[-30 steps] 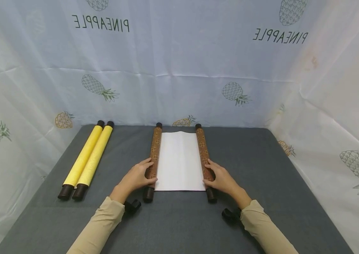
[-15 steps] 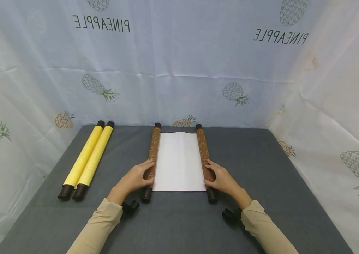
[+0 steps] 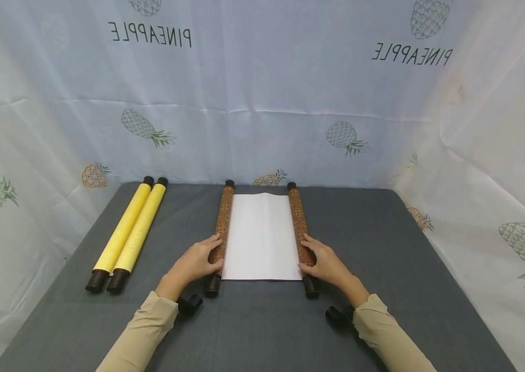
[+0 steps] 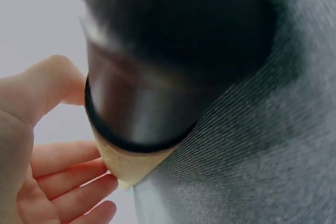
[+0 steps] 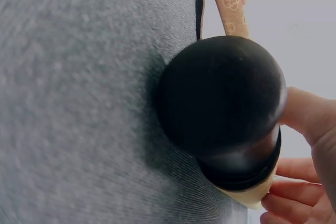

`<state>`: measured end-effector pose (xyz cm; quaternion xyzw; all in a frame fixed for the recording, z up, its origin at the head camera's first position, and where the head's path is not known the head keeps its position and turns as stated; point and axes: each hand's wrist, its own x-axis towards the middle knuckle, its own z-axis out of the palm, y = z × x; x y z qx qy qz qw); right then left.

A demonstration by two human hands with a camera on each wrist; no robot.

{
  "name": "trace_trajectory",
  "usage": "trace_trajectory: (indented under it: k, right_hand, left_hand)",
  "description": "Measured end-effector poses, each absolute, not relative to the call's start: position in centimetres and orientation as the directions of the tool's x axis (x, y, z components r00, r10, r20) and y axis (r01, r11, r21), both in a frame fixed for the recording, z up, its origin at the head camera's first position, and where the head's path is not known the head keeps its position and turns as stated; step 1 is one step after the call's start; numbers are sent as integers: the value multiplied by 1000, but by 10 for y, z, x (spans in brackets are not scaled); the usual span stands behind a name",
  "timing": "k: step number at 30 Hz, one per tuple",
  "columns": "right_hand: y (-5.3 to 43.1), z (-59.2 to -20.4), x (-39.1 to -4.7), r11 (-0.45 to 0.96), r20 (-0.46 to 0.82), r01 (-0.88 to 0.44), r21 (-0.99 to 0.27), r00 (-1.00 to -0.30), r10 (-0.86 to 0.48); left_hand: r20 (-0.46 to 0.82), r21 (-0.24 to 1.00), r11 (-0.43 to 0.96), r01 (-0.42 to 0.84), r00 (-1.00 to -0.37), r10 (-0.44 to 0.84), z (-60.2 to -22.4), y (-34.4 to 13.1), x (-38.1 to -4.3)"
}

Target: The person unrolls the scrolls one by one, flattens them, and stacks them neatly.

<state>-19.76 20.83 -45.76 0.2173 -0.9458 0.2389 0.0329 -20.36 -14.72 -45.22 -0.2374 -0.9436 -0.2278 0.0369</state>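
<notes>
"Left grip first: what has it got?"

"It's curled over the near part of the left brown roller, thumb and fingers parted only as far as the roller makes them. My right grip holds the right brown roller likewise, mirrored."

"And the white sheet?"

"Spread between those two rollers, in the middle of the desk on my head feed. Its far edge bows up slightly. On the wrist feeds, a dark end knob fills much of each view, so I can't see every fingertip."

"Anything else?"

"Two yellow rolls with dark ends, side by side toward the desk's left edge, well apart from my left grip. Behind hangs a pale curtain printed with pineapples."
</notes>
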Motion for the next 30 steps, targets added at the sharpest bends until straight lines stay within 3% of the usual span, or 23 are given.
trace_trajectory:
  k: [30]
  right_hand:
    - [203, -465, -195, 800, 231, -382, -463, -923, -307]
  left_hand:
    - [136, 411, 826, 385, -922, 362, -452, -145, -201]
